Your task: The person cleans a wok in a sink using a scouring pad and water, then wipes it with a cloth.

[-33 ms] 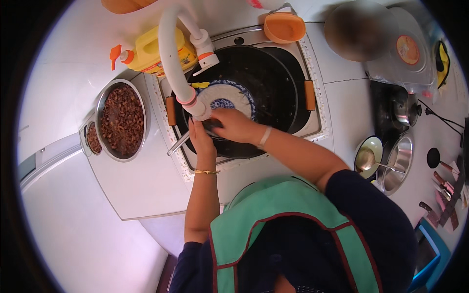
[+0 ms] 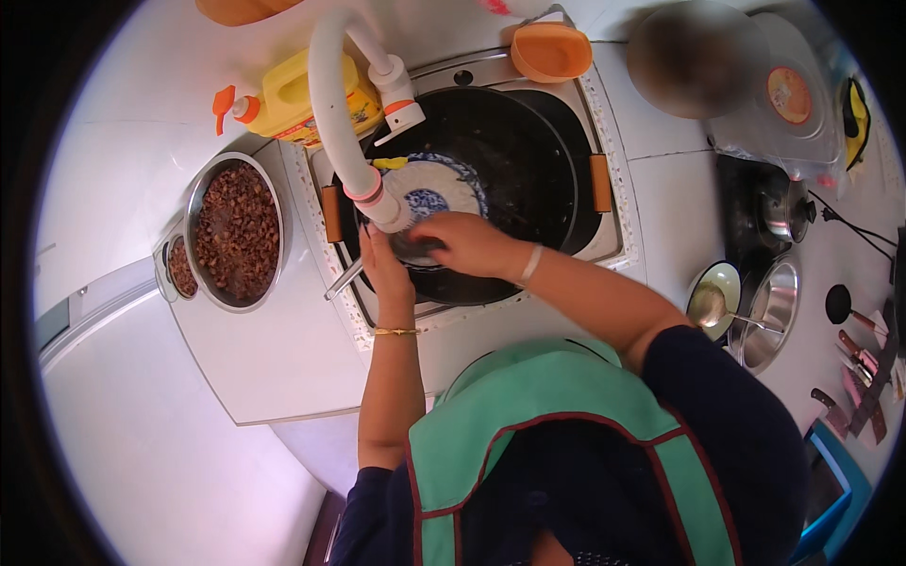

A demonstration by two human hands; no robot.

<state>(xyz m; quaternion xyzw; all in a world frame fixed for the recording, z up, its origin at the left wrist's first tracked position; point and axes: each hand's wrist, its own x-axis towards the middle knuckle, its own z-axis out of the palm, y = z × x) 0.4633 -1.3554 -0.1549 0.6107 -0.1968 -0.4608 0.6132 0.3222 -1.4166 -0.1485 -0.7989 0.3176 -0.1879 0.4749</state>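
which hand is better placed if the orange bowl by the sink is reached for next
Probably the right hand: it is nearer the orange bowl, while the left hand is farther left, beside the metal handle.

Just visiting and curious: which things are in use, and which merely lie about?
Apparently in use: metal utensil, left hand, right hand, white faucet, black wok, patterned dish.

Apparently lying about: bowl of brown pieces, yellow jug, orange container, knives.

Holds left forearm (image 2: pixel 390 401) nearly straight ahead, with left hand (image 2: pixel 388 272) at its end and left fingers (image 2: pixel 369 243) pointing forward. Slants right forearm (image 2: pixel 595 291) leftward, with right hand (image 2: pixel 475 247) close beside the left, back upward, right fingers (image 2: pixel 438 229) bent, tips partly hidden.
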